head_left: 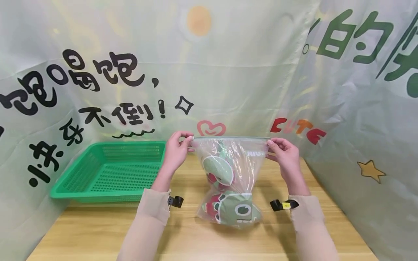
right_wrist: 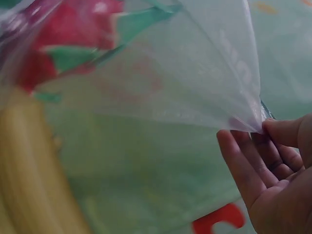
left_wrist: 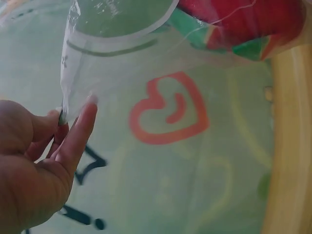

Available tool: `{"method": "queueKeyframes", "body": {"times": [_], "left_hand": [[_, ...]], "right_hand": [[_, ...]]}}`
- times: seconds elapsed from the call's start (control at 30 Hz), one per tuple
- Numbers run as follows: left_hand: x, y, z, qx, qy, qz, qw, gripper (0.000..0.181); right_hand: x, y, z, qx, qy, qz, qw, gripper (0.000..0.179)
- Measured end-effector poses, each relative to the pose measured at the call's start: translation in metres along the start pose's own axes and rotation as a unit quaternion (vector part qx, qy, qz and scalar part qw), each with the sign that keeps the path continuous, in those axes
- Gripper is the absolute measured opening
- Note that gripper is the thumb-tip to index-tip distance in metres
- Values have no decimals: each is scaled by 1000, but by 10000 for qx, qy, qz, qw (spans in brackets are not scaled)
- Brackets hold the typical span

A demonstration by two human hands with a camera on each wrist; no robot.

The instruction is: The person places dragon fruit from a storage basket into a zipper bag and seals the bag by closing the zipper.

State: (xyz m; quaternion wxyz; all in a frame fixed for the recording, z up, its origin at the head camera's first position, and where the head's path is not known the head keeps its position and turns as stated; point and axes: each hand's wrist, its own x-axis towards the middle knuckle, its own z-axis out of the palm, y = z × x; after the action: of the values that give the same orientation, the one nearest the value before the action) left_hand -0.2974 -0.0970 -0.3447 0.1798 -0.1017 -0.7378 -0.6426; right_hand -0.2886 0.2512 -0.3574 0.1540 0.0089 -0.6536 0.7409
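A clear zip bag (head_left: 243,170) hangs upright between my hands over the wooden table, its top edge pulled straight. Inside lie two stuffed toys: a green and red one (head_left: 218,170) higher up on the left, and a green one with a big eye (head_left: 240,209) at the bottom. My left hand (head_left: 177,149) pinches the bag's left top corner between thumb and fingers. At the opposite corner, my right hand (head_left: 285,154) pinches the plastic the same way. The wrist views show each corner gripped at the fingertips; whether the zip is sealed I cannot tell.
A green perforated plastic basket (head_left: 73,181) stands at the back left of the wooden table (head_left: 98,232). Printed cloth (head_left: 248,90) with lettering, a heart and a star hangs behind and along both sides.
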Motion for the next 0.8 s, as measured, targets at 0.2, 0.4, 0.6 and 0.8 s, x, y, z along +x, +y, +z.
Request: {"method": "queueKeyframes", "body": {"times": [0.2, 0.4, 0.6, 0.8], "left_hand": [[20, -25, 11, -156, 441, -634, 9969, 16], [28, -43, 22, -377, 908, -1053, 9896, 16], [31, -46, 27, -279, 857, -1106, 9898, 17], [27, -44, 23, 298, 497, -945, 9938, 28]], "right_hand": [[29, 26, 1, -366, -355, 560, 9971, 29], [48, 46, 7, -420, -319, 892, 9946, 26], [56, 55, 8, -406, -390, 888, 9945, 22], [55, 59, 0, -997, -779, 972, 9872, 55]]}}
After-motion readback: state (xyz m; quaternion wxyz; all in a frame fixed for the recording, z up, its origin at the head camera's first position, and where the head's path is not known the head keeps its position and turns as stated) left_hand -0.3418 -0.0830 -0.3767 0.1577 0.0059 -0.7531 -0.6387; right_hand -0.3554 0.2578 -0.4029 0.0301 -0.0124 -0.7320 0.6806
